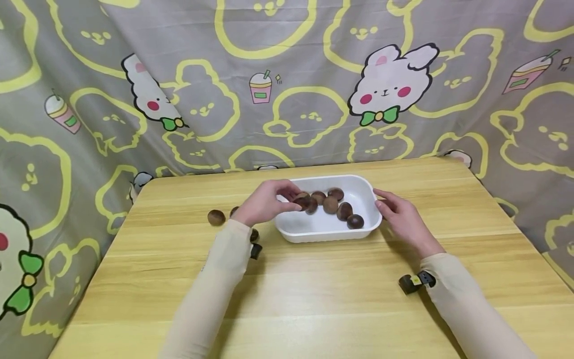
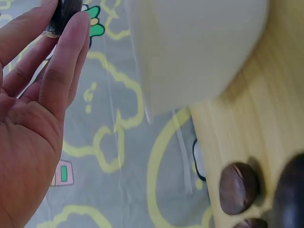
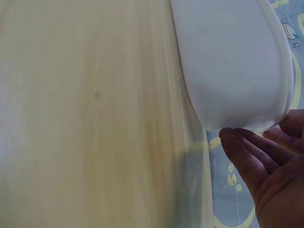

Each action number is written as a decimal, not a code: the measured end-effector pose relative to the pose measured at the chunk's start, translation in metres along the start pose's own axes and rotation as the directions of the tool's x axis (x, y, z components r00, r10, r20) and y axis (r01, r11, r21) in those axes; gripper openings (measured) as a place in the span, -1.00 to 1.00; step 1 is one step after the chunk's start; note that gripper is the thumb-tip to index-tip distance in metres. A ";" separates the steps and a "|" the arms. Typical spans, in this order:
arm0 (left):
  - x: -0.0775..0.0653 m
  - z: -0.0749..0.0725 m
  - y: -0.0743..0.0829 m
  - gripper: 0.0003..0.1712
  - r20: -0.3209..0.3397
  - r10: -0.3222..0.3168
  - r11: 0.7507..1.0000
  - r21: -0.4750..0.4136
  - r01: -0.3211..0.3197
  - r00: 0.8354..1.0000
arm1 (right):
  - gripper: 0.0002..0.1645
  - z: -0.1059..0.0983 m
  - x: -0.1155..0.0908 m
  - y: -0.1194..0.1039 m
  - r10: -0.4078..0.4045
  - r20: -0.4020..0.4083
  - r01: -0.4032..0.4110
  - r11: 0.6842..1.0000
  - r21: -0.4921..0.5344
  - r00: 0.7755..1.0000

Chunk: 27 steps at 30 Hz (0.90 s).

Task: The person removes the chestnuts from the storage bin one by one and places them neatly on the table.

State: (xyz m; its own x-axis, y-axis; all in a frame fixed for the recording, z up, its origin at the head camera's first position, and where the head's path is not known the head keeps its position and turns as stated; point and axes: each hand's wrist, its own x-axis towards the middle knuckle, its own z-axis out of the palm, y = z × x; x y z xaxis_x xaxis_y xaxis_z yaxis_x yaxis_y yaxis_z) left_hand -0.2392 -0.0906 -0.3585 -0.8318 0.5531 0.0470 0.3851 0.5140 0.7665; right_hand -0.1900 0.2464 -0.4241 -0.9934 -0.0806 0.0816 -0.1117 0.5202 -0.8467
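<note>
My left hand (image 1: 262, 202) is over the left end of a white plastic container (image 1: 329, 232), pinching a brown chestnut (image 1: 302, 200) between thumb and fingers. The same chestnut (image 2: 69, 14) shows only in part at the top of the left wrist view. Several more chestnuts (image 1: 345, 211) lie inside the container, mostly toward its middle and right. At the container's right end, my right hand (image 1: 403, 219) holds the rim. In the right wrist view its thumb is at the rim and its extended fingers (image 3: 247, 154) meet the outer wall.
On the wooden table (image 1: 314, 299), left of the container, lie a few loose chestnuts (image 1: 216, 217), partly hidden behind the left forearm. A patterned grey curtain (image 1: 309, 65) hangs along the table's back and sides. Black wrist cameras (image 1: 414, 282) sit at both cuffs.
</note>
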 end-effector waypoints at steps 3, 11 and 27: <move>-0.011 -0.005 -0.005 -0.72 -0.007 -0.006 1.000 0.004 0.006 1.000 | -0.45 0.001 0.001 0.000 -0.007 0.000 0.007 1.000 0.002 1.000; -0.029 -0.016 -0.017 -0.72 -0.054 -0.041 0.999 -0.029 0.039 0.998 | -0.45 0.001 0.001 0.003 -0.014 -0.016 0.014 1.000 -0.016 1.000; -0.059 -0.032 -0.039 -0.73 -0.179 -0.087 0.996 -0.002 0.088 0.980 | -0.44 0.000 -0.001 -0.001 0.004 -0.004 -0.004 1.000 -0.026 1.000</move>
State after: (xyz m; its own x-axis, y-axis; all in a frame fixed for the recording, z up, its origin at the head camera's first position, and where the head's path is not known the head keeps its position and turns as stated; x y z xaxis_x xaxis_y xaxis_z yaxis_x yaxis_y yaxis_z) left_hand -0.2183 -0.1642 -0.3703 -0.9200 0.3804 0.0941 0.3099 0.5594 0.7687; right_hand -0.1895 0.2465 -0.4235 -0.9939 -0.0748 0.0805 -0.1083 0.5425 -0.8330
